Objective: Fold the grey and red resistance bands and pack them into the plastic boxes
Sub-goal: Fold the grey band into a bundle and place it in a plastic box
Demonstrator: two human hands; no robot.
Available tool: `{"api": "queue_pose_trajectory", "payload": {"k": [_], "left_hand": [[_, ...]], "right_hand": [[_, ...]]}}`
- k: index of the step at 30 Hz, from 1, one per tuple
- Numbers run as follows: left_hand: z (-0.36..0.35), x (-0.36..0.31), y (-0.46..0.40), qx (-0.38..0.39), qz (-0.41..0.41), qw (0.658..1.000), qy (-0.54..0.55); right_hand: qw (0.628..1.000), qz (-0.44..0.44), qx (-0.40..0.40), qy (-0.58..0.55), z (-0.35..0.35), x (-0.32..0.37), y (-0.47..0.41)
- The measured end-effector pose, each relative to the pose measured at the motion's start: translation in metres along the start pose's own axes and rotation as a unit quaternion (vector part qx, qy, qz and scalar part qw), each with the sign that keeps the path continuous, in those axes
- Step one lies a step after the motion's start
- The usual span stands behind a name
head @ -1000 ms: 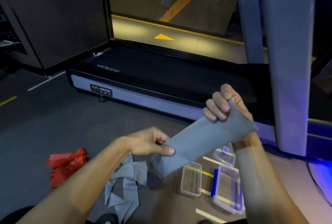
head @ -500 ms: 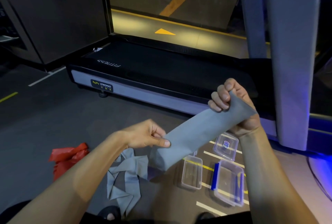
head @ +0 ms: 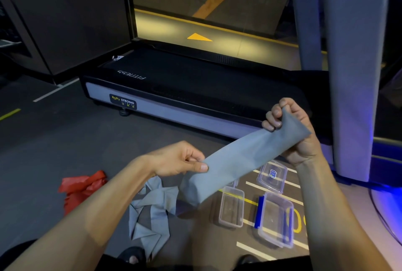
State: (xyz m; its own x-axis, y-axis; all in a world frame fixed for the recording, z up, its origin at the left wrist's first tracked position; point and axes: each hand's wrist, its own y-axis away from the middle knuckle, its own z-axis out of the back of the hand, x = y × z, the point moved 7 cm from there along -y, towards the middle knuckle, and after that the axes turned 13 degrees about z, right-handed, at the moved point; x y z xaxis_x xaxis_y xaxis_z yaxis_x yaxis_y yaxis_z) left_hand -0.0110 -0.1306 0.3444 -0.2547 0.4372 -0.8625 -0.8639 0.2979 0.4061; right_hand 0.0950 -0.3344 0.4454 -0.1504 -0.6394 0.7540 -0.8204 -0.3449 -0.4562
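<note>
- I held the grey band [head: 243, 162] up in the air above the floor, stretched on a slant between both hands, with its free tail dropping to a loose heap on the floor by my feet.
- My right hand [head: 291, 131] had its fingers curled tight round the upper end, bunching it; my left hand [head: 180, 159] pinched the band's near edge between thumb and fingers, lower down.
- The band looked thin, soft and stretchy, and I judged it light, so it would sag and spring back unless kept taut. Taking it at the ends and along the edges seemed the best way to keep each fold flat.
- The red band [head: 80, 188] lay crumpled on the floor to my left, well apart from the boxes and not yet folded.
- Two open plastic boxes [head: 231, 207] sat on the floor below the band, side by side, with what looked like a lid [head: 272, 175] just beyond them.
- The treadmill [head: 174, 96] ran across close in front, and its upright post [head: 352, 75] stood just beside my right hand, so room to swing that way was tight.
- The open floor to my left gave the freer space for folding.
</note>
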Motion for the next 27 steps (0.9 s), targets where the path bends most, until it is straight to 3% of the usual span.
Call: {"api": "queue_pose_trajectory", "payload": {"k": [11, 14, 16, 19, 23, 27], "left_hand": [[0.01, -0.006, 0.001, -0.039, -0.024, 0.998, 0.049], [0.014, -0.018, 0.006, -0.042, -0.02, 0.998, 0.042], [0.019, -0.018, 0.006, -0.089, 0.014, 0.994, -0.055], [0.026, -0.017, 0.003, -0.16, 0.073, 0.956, -0.235], [0.03, -0.019, 0.004, -0.173, 0.106, 0.942, -0.268], [0.023, -0.022, 0.004, -0.125, 0.085, 0.96, -0.235]], "right_hand": [[0.997, -0.002, -0.038, 0.06, 0.016, 0.005, 0.004], [0.986, 0.001, 0.043, 0.159, 0.002, 0.015, 0.007], [0.956, 0.001, 0.141, 0.256, -0.021, 0.019, 0.011], [0.893, -0.024, 0.287, 0.346, -0.054, 0.009, 0.024], [0.884, -0.046, 0.289, 0.365, -0.057, 0.001, 0.032], [0.852, -0.078, 0.334, 0.397, -0.064, -0.02, 0.041]]}}
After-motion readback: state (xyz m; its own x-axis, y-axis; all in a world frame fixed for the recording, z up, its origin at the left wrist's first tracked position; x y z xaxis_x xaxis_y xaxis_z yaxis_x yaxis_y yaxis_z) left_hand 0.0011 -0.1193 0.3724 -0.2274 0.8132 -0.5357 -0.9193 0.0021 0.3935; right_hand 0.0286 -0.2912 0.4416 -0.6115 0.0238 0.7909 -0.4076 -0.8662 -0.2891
